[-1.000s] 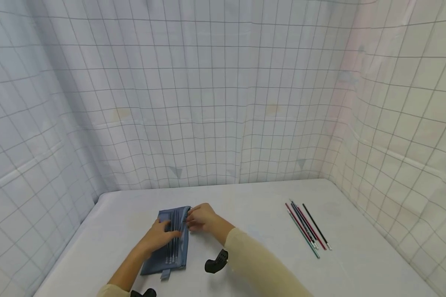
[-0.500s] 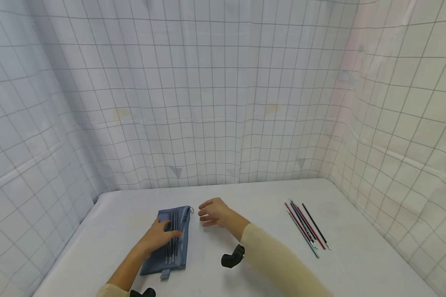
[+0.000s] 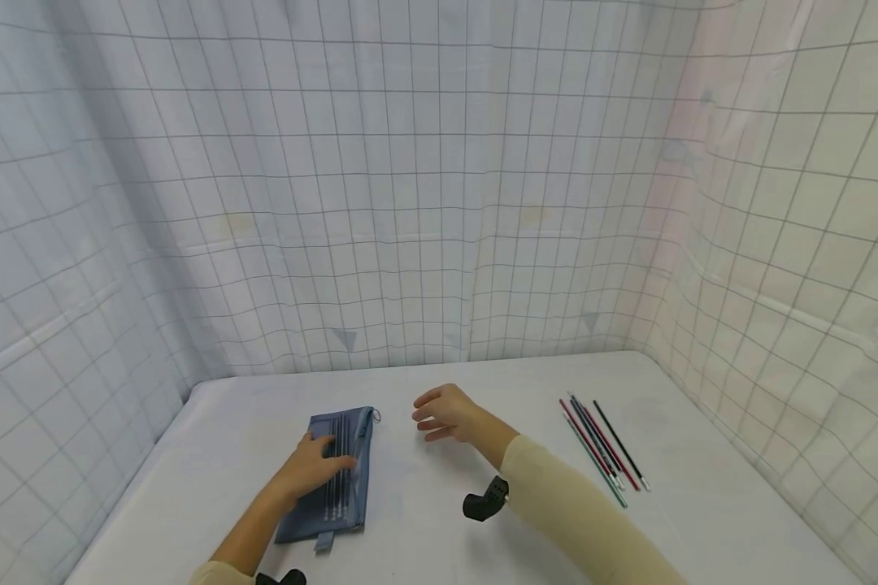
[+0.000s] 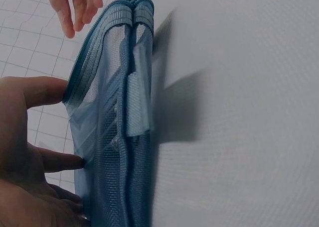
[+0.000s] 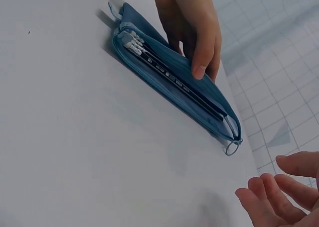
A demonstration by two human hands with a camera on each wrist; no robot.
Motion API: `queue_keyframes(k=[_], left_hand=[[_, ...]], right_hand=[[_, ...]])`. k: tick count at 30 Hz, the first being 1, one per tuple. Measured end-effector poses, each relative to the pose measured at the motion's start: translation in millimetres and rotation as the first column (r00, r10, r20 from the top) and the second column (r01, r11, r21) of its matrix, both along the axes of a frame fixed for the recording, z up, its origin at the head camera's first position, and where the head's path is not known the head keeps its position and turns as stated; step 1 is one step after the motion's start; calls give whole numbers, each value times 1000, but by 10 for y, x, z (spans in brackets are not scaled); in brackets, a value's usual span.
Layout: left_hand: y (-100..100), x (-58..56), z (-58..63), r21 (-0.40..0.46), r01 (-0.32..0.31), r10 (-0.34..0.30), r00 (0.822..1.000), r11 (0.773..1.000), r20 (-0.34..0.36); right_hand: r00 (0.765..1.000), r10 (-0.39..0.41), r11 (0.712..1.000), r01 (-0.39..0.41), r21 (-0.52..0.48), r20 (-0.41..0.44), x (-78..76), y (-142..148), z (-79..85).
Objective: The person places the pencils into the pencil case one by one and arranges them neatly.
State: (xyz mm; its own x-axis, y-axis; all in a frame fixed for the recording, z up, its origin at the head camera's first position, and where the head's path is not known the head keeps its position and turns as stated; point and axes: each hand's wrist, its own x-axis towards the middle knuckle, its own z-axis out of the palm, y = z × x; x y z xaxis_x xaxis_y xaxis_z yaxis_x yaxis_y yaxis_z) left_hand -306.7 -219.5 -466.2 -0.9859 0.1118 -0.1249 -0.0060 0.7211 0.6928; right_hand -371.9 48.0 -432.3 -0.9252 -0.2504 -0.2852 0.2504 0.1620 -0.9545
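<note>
A blue mesh zip pouch (image 3: 361,486) lies on the left part of the table. My left hand (image 3: 309,471) rests on it, with thumb and fingertips spread against its upper face. The pouch's zip side gapes in the right wrist view, and black pencils (image 5: 172,77) with white eraser ends lie inside. A small ring (image 5: 232,148) hangs at the pouch's far corner. My right hand (image 3: 446,413) is in the air to the right of the pouch, apart from it, fingers loosely bent and holding nothing.
Several loose pencils (image 3: 601,443), red, green, black and dark blue, lie in a loose bunch on the right of the white table (image 3: 527,390). A white grid-patterned curtain (image 3: 424,203) closes off the back and sides.
My right hand has let go of the pouch's far right corner by the ring and moved right, away from it. The left hand and the loose pencils have stayed put.
</note>
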Motion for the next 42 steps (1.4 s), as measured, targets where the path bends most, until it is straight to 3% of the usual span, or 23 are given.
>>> queue_keyframes(k=[42], left_hand=[[-11,21,21,28,0,0,1000,1000,11]], right_hand=[[994,-107,986,108,125,-16,-19,1045,48]])
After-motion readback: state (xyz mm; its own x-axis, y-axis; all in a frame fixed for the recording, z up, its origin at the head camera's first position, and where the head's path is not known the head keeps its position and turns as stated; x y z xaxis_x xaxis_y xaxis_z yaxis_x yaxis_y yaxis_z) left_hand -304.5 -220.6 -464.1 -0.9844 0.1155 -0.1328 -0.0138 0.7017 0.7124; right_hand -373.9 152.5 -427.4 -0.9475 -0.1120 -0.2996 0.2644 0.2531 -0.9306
